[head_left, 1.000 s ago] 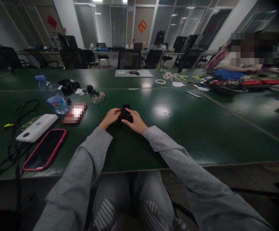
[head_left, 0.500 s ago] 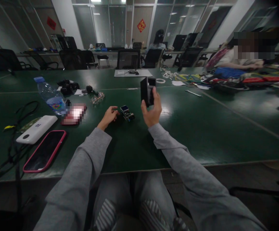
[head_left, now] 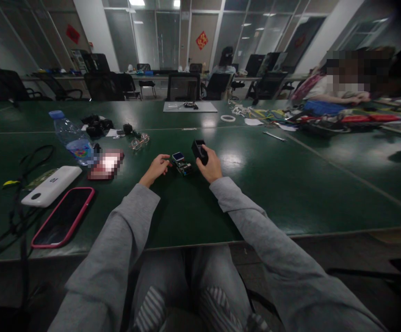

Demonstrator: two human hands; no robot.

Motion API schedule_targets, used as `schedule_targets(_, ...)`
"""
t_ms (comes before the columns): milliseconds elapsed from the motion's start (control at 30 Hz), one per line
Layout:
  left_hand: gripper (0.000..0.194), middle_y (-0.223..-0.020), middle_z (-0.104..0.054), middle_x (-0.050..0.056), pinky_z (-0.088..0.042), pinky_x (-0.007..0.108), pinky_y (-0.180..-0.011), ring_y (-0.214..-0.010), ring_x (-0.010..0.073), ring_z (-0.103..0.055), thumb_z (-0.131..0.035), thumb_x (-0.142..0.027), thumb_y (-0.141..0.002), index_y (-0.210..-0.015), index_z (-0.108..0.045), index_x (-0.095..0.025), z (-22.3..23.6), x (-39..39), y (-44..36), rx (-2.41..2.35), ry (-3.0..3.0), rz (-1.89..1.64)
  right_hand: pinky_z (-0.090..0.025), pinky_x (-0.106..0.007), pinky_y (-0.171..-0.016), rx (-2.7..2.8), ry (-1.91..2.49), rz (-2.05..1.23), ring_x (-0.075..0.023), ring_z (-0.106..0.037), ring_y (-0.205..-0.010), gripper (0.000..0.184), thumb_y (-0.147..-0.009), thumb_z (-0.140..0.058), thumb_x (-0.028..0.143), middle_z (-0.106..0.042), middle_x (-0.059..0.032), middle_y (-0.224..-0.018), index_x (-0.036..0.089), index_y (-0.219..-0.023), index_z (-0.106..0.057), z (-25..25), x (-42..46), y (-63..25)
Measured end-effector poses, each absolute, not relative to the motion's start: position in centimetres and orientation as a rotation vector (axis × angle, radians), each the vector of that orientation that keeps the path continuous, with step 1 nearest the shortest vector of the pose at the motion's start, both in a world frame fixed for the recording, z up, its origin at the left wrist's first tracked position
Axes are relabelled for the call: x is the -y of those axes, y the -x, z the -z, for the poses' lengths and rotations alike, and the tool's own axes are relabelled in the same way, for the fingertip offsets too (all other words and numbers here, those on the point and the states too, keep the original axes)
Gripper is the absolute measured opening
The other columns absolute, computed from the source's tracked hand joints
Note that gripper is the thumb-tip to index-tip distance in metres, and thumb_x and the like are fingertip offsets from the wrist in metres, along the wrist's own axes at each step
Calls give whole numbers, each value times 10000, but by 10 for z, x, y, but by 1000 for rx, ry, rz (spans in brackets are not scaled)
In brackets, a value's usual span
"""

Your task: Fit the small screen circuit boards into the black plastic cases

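Note:
My right hand [head_left: 211, 167] grips a small black open-topped case [head_left: 197, 147] low over the table, thumb on the near side and fingers over its right side. Whether the case touches the table I cannot tell. Just left of it lies a small circuit board [head_left: 184, 168] with a little screen [head_left: 178, 157] at its far end. My left hand [head_left: 155, 169] rests beside the board's left edge, index finger stretched out and the other fingers loosely bent, with nothing visible in it.
Left on the green table [head_left: 256, 193] are a plastic bottle [head_left: 69, 138], a white power bank [head_left: 51, 186], two phones, black cables and eyeglasses [head_left: 140, 141]. A wrench [head_left: 274, 136] and a tape roll [head_left: 227, 118] lie farther right. A person sits behind cluttered tools at far right.
My right hand has lowered the black case from above the table and brought it slightly left, closer to the circuit board. My left hand and the board have stayed put.

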State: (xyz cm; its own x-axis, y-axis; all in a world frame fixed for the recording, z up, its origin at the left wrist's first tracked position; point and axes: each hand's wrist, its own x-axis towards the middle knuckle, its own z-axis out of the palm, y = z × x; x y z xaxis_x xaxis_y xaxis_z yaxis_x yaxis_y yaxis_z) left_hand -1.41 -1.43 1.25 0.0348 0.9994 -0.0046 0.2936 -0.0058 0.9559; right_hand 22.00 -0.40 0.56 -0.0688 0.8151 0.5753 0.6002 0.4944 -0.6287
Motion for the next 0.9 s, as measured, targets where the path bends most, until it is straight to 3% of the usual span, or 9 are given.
schedule_targets(200,287,-848,-650,41,-372,176,-479,-517,42,-484,-487,-123,-925,-1210,-518,-122,-14,15,13,-1410,-1423,-1028,-404,-493,-1100,1914,1289,-287,-301,-492,-1240,602,-790,-583,251,-494,-193,-1276,102,-1364,-475,9,-5,-223)
schedule_targets(367,290,-846,-649,41,-374,176,-481,-525,45,-490,-492,-122,-921,-1209,-525,-119,-14,16,14,-1397,-1438,-1012,-388,-544,-1076,1940,1331,-159,-333,-448,-1232,607,-782,-613,275,-471,-182,-1248,136,-1359,-488,13,-6,-222)
schedule_targets(567,303,-840,-646,33,-373,176,-468,-515,44,-486,-472,-113,-918,-1218,-521,-110,-13,14,14,-1395,-1459,-999,-360,-606,-1039,1921,1367,-44,-382,-335,-1294,618,-779,-649,339,-376,-191,-1356,163,-1346,-476,5,5,-216)
schedule_targets(767,288,-858,-661,44,-373,173,-472,-512,41,-491,-478,-112,-918,-1200,-533,-118,-14,14,14,-1395,-1460,-1018,-353,-504,-1069,1927,1145,-26,-297,-402,-1246,402,-930,-413,292,-487,-146,-1285,170,-1305,-493,-16,24,-207)
schedule_targets(900,297,-829,-651,32,-376,173,-465,-513,48,-494,-476,-108,-910,-1201,-535,-119,-16,16,13,-1409,-1472,-1021,-345,-488,-1064,2064,1079,-46,-312,-401,-1256,489,-943,-451,452,-504,-141,-1315,180,-1349,-468,-18,37,-196)
